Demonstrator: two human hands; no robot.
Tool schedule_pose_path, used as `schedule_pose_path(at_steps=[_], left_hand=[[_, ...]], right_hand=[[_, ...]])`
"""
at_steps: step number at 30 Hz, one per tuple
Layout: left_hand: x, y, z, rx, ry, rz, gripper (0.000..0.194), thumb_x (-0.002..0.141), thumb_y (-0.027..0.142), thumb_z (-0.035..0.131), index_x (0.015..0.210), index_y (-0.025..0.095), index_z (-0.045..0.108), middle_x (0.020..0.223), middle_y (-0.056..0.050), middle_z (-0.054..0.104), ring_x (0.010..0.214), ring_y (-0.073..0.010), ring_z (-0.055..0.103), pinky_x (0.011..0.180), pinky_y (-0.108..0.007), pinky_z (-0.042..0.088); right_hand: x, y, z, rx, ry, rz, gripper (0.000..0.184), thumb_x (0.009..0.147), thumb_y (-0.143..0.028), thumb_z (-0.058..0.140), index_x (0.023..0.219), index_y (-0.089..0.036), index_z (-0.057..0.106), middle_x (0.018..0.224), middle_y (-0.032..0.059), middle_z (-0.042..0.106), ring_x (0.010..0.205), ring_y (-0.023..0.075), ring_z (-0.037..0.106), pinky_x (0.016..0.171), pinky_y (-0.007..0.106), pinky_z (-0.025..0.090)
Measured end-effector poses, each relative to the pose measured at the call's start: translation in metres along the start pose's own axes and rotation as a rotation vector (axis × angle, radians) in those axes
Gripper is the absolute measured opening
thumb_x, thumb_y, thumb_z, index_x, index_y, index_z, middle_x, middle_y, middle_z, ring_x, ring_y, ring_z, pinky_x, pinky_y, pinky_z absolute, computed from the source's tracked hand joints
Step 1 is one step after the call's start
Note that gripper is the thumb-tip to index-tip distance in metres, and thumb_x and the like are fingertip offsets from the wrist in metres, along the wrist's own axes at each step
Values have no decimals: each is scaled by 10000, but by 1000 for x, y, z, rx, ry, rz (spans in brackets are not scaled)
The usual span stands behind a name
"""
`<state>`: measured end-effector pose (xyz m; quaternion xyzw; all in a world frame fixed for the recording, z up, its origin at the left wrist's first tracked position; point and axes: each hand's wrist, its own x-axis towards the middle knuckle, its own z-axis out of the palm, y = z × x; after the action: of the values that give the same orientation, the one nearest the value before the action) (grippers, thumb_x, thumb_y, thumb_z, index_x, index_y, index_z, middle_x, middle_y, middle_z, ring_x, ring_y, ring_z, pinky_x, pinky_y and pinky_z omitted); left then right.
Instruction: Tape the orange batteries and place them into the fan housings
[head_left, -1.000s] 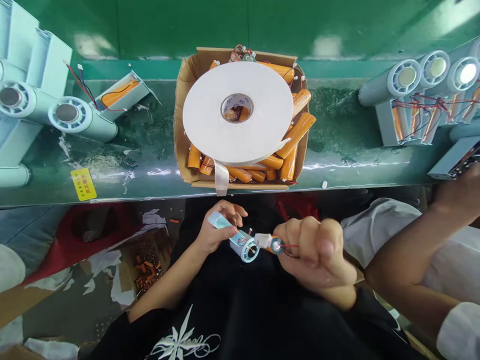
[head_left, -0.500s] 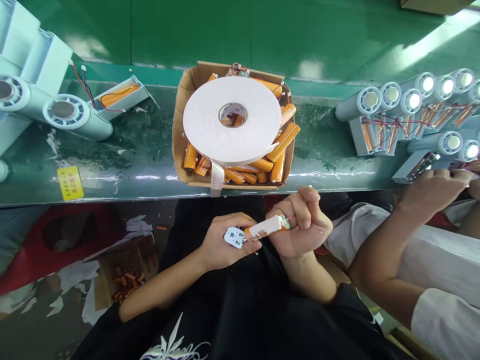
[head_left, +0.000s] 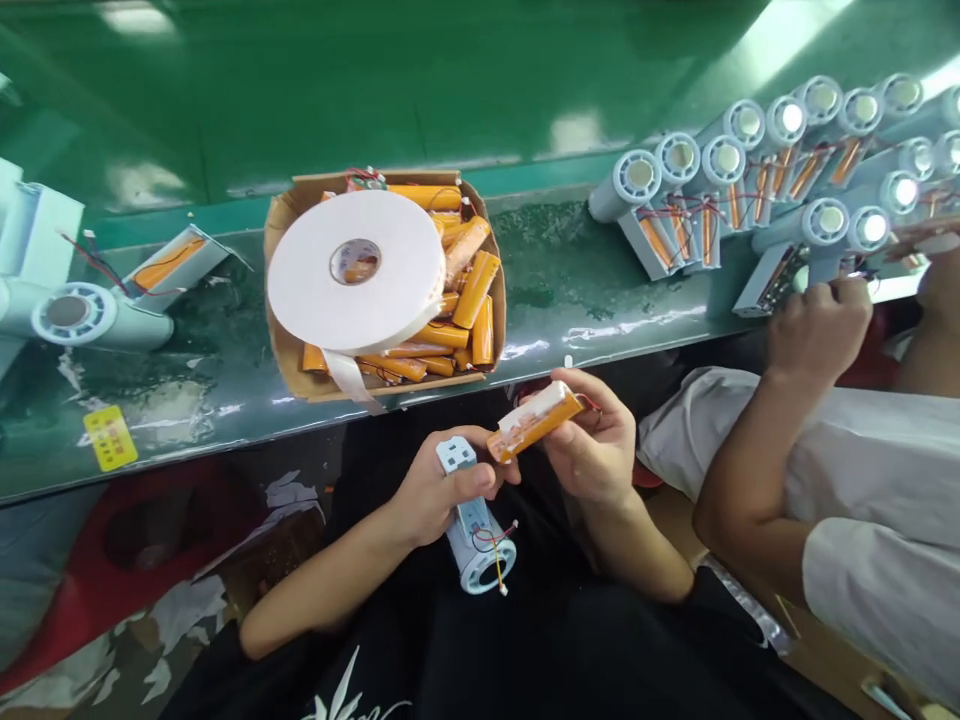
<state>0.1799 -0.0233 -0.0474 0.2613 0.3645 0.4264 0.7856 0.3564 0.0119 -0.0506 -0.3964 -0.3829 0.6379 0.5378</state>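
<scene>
My left hand (head_left: 429, 492) is closed around a light blue plastic housing (head_left: 480, 555) with a round, slotted end tilted down toward my lap. Thin red, black and yellow wires with small white connectors hang from it. In my right hand (head_left: 596, 455) is an orange battery pack (head_left: 536, 428), gripped between thumb and fingers, with a white strip of tape along its upper side. The pack's left end is close to my left fingertips; whether they touch it I cannot tell.
A cardboard box (head_left: 274, 345) of orange battery packs stands on the green bench, a big white tape roll (head_left: 300, 270) on top. Blue housings (head_left: 105, 318) lie left, several more (head_left: 637, 180) right. A co-worker's hand (head_left: 817, 325) works at the right.
My head view has shifted, so the box appears further left. The housing has turned, showing its round end and wires. The battery pack has tilted, its orange side now visible.
</scene>
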Motion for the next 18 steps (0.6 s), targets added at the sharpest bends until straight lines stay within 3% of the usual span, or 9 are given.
schedule_pose_path(at_steps=[5,9,14,16,18], left_hand=[[11,-19,15,-260,-181,-292,575,722,692,858,830,166,655,734,-42,627,570,-104,461,510,-249,313],[17,-33,16,-238,-207,-297,525,762,677,783,879,199,602,720,-36,618,623,-150,524,564,-273,382],[17,-35,8,260,-330,-188,326,781,529,694,826,217,612,745,-29,620,686,-195,553,627,-309,465],[15,-32,6,453,-380,-180,240,845,456,629,828,217,648,753,-22,632,679,-190,557,610,-295,471],[13,-29,6,543,-376,-149,237,894,409,580,790,211,659,735,-23,643,660,-184,574,592,-283,473]], right_hand=[[2,-4,-14,93,37,63,402,828,-448,882,1152,-249,752,931,39,790,797,200,768,719,336,682],[-3,7,-16,152,19,77,333,879,-465,837,1111,-257,719,949,22,787,746,166,753,640,280,663],[-4,21,-9,129,49,126,480,816,-564,873,1116,-254,663,1023,49,798,826,208,786,691,334,690],[-3,24,-8,158,26,148,522,800,-586,878,1134,-256,649,1000,37,788,698,179,759,558,290,657],[-1,24,-9,170,-19,164,513,825,-591,856,1156,-268,636,965,14,771,510,120,661,378,227,538]])
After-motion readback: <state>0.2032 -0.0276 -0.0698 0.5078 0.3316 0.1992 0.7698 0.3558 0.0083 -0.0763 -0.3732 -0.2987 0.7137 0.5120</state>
